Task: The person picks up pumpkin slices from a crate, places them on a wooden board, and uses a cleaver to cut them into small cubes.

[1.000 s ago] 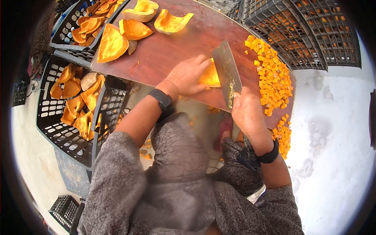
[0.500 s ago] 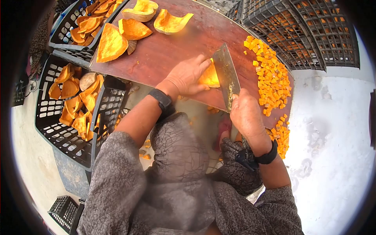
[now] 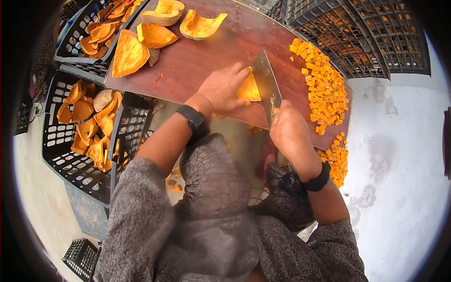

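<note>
Near the front edge of the reddish-brown board [image 3: 202, 66], my left hand [image 3: 224, 89] holds an orange pumpkin piece [image 3: 250, 88], its fingers along the left side of it. My right hand [image 3: 292, 134] is wrapped round the handle of a wide cleaver [image 3: 267, 82]. The blade stands beside the right side of the piece. Many small orange cubes [image 3: 327, 91] are heaped along the board's right end. Several larger pumpkin pieces [image 3: 129, 52] rest at the board's far left.
To the left, a black crate [image 3: 70, 155] holds pumpkin pieces, with another filled crate [image 3: 77, 47] behind it. Stacked black crates [image 3: 347, 33] with orange contents stand at the back right. More cubes [image 3: 337, 164] lie beyond the board's front right corner.
The cleaver and my right hand have shifted slightly left and up in the view. The crates and board appear slightly shifted too, as the view has moved a little.
</note>
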The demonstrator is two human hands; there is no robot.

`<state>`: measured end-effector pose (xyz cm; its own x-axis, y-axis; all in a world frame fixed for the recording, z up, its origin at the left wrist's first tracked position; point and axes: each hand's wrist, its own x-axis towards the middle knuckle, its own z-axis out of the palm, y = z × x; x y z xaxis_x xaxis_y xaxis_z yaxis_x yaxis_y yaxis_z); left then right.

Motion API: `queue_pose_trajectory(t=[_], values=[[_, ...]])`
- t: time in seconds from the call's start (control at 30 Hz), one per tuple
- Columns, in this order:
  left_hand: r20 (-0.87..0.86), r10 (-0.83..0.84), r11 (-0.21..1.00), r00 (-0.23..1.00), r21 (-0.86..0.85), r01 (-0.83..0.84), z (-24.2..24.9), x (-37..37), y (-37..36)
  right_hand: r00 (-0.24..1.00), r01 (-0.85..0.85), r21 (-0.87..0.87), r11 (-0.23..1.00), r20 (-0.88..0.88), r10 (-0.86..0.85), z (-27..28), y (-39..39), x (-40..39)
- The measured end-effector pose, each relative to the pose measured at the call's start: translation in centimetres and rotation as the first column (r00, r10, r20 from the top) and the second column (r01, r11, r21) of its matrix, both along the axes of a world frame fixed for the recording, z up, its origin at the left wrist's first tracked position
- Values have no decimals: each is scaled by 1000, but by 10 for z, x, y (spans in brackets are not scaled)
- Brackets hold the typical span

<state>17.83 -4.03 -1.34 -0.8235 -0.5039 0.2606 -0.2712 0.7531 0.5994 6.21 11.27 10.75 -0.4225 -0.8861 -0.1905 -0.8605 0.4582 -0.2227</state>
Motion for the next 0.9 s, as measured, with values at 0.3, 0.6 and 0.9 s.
queue_pose_trajectory(t=[0.3, 0.6, 0.9], values=[[-14, 32, 999, 999, 21, -32, -1, -3, 0, 999, 6, -3, 1000, -47, -6, -10, -9, 3], [-64, 52, 998, 997, 21, -51, -2, -5, 2, 999, -4, -13, 1000, -50, 4, -12, -16, -1], [12, 48, 996, 999, 70, -49, 3, -6, 2, 999, -23, -72, 997, -48, 20, -29, -37, -11]])
